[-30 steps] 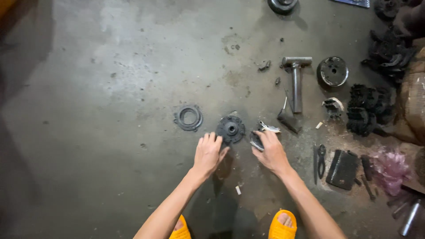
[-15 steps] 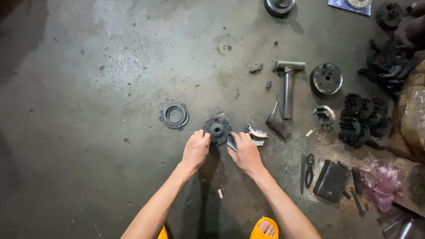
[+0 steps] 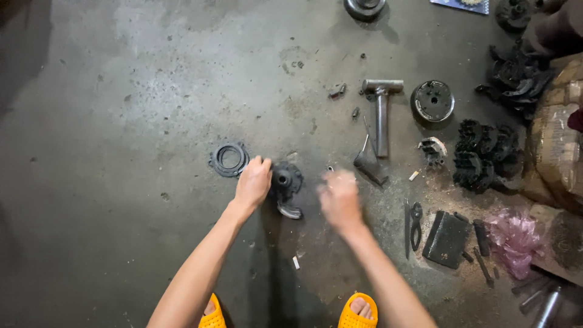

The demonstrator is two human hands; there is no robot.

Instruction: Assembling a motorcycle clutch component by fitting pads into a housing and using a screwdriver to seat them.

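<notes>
The left hand (image 3: 254,182) rests on the left edge of a dark round metal part (image 3: 285,182) that lies on the concrete floor (image 3: 121,182), its fingers curled over the rim at about nine o'clock of the part, so it is clamped lightly there rather than spread flat. The right hand (image 3: 339,197) is a blur at about four o'clock of the part, just beside it and not touching; whether its fingers are spread or closed cannot be told from the smear. The two hands are apart, with the part between them and closer to the left one. A curved grey piece (image 3: 289,211) sits at six o'clock of the part, touching or nearly so. The part looks roughly disc-shaped with a hub in the middle, so it shows no clear long axis. A flat black ring (image 3: 229,160) lies at ten o'clock of the left hand, near it. Toward two o'clock of the right hand a metal T-shaped tool (image 3: 381,115) lies with its shaft running twelve to six, and a pair of pliers (image 3: 415,225) lies at three o'clock.
</notes>
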